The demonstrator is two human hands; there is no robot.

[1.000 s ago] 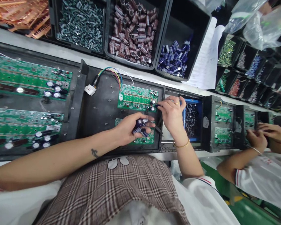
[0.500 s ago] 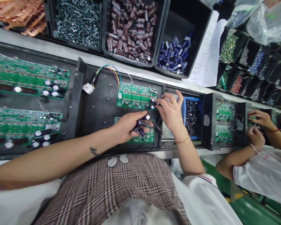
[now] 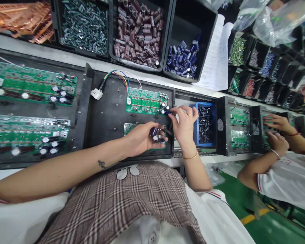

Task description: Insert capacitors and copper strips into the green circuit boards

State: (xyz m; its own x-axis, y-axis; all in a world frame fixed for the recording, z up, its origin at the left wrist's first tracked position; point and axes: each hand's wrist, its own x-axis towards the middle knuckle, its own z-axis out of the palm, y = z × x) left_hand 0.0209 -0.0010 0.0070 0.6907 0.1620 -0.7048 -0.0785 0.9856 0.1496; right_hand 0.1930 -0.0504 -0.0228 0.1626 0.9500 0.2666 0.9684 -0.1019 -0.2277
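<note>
My left hand [image 3: 139, 139] is cupped around several blue capacitors [image 3: 156, 134] and hovers over the lower green circuit board [image 3: 129, 128]. My right hand [image 3: 184, 122] pinches one blue capacitor [image 3: 167, 112] at the right end of the upper green circuit board [image 3: 144, 101], where a few capacitors stand. Both boards lie in a black carrier tray [image 3: 109, 115], with a coloured wire harness and white plug [image 3: 96, 94] at its upper left.
Black bins along the back hold grey, brown [image 3: 139, 34] and blue capacitors [image 3: 181, 59]. A small blue box of black capacitors [image 3: 205, 123] sits right of my right hand. Larger populated boards [image 3: 33, 86] lie left. A co-worker's hands [image 3: 277, 135] work on boards at right.
My right hand stayed at the upper board's right end, working a capacitor. My left hand shifted slightly with its handful. The co-worker's upper hand moved over their tray.
</note>
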